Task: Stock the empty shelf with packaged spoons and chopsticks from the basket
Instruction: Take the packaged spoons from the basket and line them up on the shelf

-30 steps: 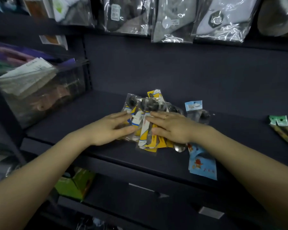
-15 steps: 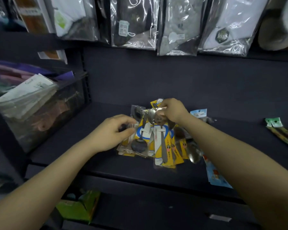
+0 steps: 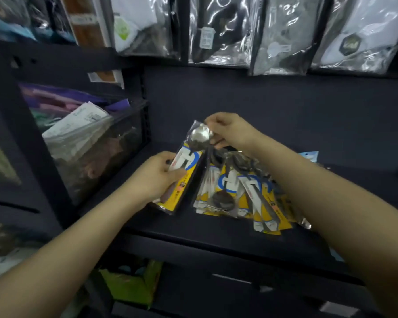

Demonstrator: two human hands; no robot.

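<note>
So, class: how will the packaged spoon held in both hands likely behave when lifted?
The packaged spoon probably stays stiff: it spans left hand to right hand without sagging. Its glossy wrapper looks slippery.

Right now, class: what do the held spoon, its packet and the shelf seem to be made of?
Spoon: probably polished metal; its bowl gleams silver.
Packet: clear glossy plastic film over yellow printed card, likely; it glints.
Shelf: dark and matte; painted metal or laminate, unclear which.

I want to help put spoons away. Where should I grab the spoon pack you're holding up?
Probably grip the spoon pack by its long edges near the middle, coming from the left, as the left hand does. It is long, flat and tilted; the right hand pinches the top.
</note>
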